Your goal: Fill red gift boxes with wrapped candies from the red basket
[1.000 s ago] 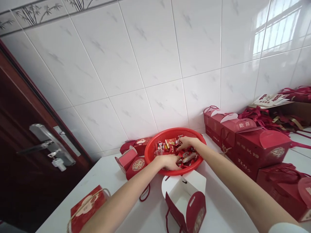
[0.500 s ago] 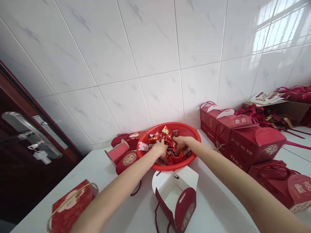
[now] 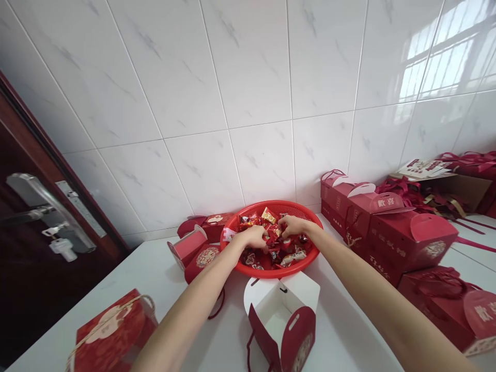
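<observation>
A red plastic basket (image 3: 271,270) full of wrapped candies (image 3: 293,257) stands against the wall. My left hand (image 3: 256,237) reaches into it from the left, its fingers curled over candies in the middle of the pile. From the right, my right hand (image 3: 292,226) is bent down with fingers closed on candies, close beside the left. Fingertips of both are partly hidden among the wrappers. Just in front of the basket stands an open dark red gift box (image 3: 298,338), its white inside showing between raised flaps.
Red gift boxes (image 3: 411,237) are stacked at the right, with ribbons (image 3: 406,192) and an open carton (image 3: 470,188) behind. Smaller red boxes (image 3: 203,261) sit left of the basket. A rope-handled red box (image 3: 112,333) is at the front left, near a door handle (image 3: 50,212).
Both hands have risen slightly within the pile, and the candies have shifted; a white-wrapped one now shows near the basket's front. The view has tilted up a little.
</observation>
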Available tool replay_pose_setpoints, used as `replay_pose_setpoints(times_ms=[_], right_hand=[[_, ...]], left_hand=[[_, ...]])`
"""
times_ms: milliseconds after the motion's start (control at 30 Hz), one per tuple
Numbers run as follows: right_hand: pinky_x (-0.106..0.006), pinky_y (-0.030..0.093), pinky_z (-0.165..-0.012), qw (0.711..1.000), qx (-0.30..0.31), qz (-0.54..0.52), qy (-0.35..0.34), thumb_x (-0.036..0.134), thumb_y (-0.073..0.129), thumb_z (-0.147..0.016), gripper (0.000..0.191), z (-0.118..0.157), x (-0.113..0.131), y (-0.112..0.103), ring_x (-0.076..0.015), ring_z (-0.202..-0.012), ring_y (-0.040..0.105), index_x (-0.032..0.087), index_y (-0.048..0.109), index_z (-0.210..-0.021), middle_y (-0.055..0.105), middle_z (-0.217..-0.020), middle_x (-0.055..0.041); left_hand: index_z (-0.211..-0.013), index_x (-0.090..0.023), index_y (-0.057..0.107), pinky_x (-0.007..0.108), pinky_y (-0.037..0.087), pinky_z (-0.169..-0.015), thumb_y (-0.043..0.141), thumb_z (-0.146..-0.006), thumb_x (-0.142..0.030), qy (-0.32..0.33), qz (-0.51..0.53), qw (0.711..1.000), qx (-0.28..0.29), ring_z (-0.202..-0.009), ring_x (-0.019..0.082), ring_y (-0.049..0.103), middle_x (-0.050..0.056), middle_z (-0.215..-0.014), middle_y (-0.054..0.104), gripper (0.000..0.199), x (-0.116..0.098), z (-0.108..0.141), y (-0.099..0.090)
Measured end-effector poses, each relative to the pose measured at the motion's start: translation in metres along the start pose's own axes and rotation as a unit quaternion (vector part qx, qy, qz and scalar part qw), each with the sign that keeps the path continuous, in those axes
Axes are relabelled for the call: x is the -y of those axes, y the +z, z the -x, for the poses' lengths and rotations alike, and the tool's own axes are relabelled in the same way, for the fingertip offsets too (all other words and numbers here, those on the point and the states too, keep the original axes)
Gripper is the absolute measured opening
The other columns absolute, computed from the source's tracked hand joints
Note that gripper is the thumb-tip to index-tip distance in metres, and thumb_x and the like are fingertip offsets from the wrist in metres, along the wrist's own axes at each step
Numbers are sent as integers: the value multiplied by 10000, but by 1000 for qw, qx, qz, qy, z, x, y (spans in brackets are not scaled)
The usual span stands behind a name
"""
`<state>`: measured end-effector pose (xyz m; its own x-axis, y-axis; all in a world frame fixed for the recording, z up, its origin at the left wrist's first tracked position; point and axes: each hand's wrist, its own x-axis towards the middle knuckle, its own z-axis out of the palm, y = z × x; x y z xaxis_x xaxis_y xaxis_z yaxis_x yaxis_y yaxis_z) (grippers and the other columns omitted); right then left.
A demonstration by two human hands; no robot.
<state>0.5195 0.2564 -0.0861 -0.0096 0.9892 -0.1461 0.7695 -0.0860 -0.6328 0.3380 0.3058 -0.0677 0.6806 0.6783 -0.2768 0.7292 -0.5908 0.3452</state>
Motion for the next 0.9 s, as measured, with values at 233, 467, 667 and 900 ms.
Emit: replay_pose_setpoints(times_ms=[233,467,667,900], right_hand=[[-234,463,-513,990,-95,-101,-7,101,646,-687,299,1,-4,-4,-151,-544,596,171,628,-976,564,-548,57],[-235,501,-657,971,-92,-207,-77,70,691,-586,318,3,-1,-8,-159,-774,640,183,658,-882,697,-816,-1],[-270,538,-764,937,-46,-320,-129,351,779,-694,269,4,2,-10,-179,-862,694,175,666,-863,736,-908,-44],[-295,537,-731,907,-82,-390,-139,452,854,-560,437,0,-1,-11,-176,-768,689,180,566,-744,713,-825,-38]], left_hand=[[-506,-209,394,221,349,-469,803,-547,-287,-5,236,968,-79,-527,110,419,-75,-486,382,418,11,-1,-6],[-777,-181,619,374,600,-644,796,-646,-452,6,448,891,-74,-726,212,666,21,-708,678,350,6,6,-15],[-973,-125,692,439,628,-620,836,-709,-396,8,516,856,-10,-672,260,727,102,-830,765,405,3,9,-17],[-981,-123,694,372,643,-570,857,-706,-381,14,504,863,-14,-705,237,728,125,-1009,759,411,5,5,-12]])
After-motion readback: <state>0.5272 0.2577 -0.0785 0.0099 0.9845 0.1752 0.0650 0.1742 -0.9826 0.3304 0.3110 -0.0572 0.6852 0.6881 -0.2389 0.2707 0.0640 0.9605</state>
